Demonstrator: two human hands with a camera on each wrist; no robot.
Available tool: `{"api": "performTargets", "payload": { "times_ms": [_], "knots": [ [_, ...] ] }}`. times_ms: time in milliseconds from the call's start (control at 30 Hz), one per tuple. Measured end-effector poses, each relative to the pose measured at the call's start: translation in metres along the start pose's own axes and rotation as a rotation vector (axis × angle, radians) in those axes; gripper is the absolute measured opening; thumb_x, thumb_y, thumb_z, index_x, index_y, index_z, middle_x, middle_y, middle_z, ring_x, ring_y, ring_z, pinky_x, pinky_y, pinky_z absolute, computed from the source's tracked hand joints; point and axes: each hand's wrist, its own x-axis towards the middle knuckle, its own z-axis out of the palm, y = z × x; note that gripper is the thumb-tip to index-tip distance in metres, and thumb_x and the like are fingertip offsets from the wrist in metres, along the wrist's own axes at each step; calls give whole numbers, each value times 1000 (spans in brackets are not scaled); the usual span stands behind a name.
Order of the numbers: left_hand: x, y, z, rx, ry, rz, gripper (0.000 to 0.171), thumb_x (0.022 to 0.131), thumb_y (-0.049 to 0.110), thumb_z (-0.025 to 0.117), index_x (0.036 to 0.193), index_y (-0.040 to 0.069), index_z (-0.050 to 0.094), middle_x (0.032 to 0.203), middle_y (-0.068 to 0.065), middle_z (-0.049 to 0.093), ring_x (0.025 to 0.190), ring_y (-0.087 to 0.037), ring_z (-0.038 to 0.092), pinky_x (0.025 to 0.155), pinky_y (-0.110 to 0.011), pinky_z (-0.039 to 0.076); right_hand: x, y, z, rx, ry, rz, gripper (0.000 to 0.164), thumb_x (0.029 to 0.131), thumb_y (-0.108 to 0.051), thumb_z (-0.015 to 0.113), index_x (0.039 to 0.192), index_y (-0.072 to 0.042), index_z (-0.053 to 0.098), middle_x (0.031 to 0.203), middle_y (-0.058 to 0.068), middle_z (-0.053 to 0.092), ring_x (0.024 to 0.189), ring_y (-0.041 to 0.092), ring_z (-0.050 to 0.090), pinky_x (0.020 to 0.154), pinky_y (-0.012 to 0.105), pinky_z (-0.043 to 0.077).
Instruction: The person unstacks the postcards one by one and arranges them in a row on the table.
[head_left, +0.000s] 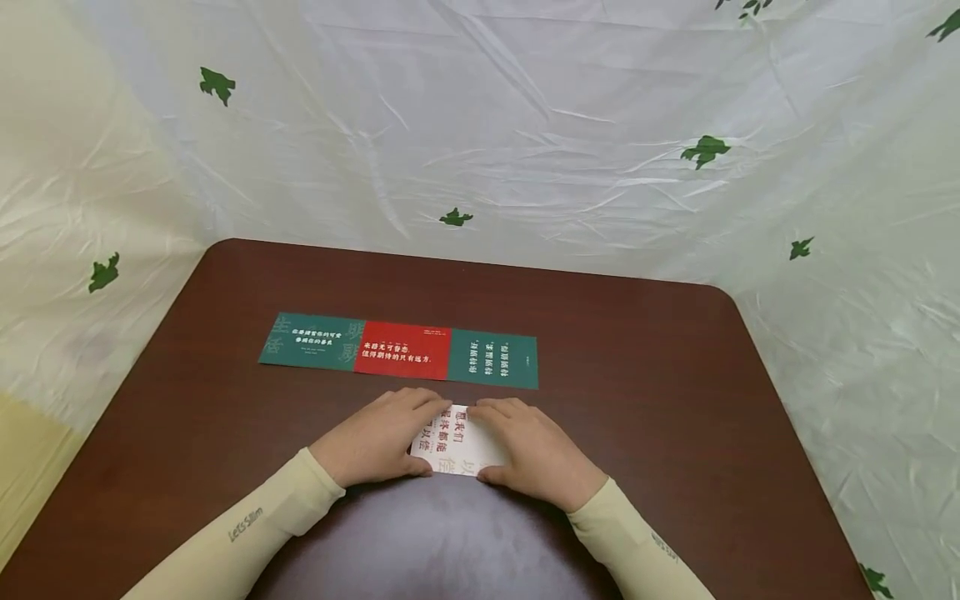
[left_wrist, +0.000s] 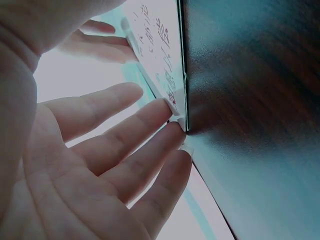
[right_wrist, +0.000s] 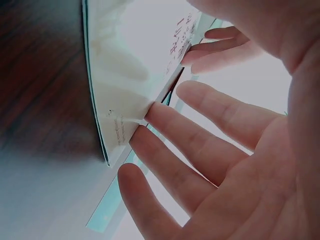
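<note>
A white card with red and pale Chinese characters lies near the middle of the table, between both hands. My left hand holds its left side, thumb at the near edge and fingertips at the far edge. On the opposite side, my right hand grips the card in the same way. In both wrist views the fingers look fairly straight, their tips against the card's far edge. Beyond the hands lie three cards edge to edge: a green one, a red one and another green one.
The dark brown wooden table has rounded far corners. A white sheet with green leaf shapes hangs behind it and along both sides. Light reflects off the table's near part, below the white card.
</note>
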Motion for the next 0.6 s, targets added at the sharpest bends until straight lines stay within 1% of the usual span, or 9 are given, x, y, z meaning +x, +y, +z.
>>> {"api": "performTargets", "payload": {
  "times_ms": [133,267,433,600],
  "knots": [
    [-2,0,2,16,4,8,78,83,33,94,150,8,61,143,-6,65,128,-25,63,112,-47,51,-1,0,2,-1,1,-4,74,82,-30,95,147,-13,64,148,4,66,138,27,60,113,51,53],
    [-1,0,2,21,6,3,79,83,34,93,150,8,61,143,-5,65,129,-24,62,113,-47,51,-1,1,0,-3,4,-6,78,79,-35,96,147,-14,63,147,1,65,137,24,60,112,50,53],
    [-2,0,-1,-2,-1,-11,81,83,36,92,152,9,59,145,-4,64,130,-23,61,114,-46,52,-1,3,-2,2,-3,-5,81,78,-39,97,148,-17,62,147,-3,65,138,21,60,113,49,52],
    [-1,-2,-4,-40,0,-2,82,83,35,93,153,8,59,145,-5,64,128,-23,62,111,-45,54,0,4,-2,3,-5,-8,81,79,-39,96,148,-17,62,146,-3,65,138,21,60,113,48,52]
  ]
}}
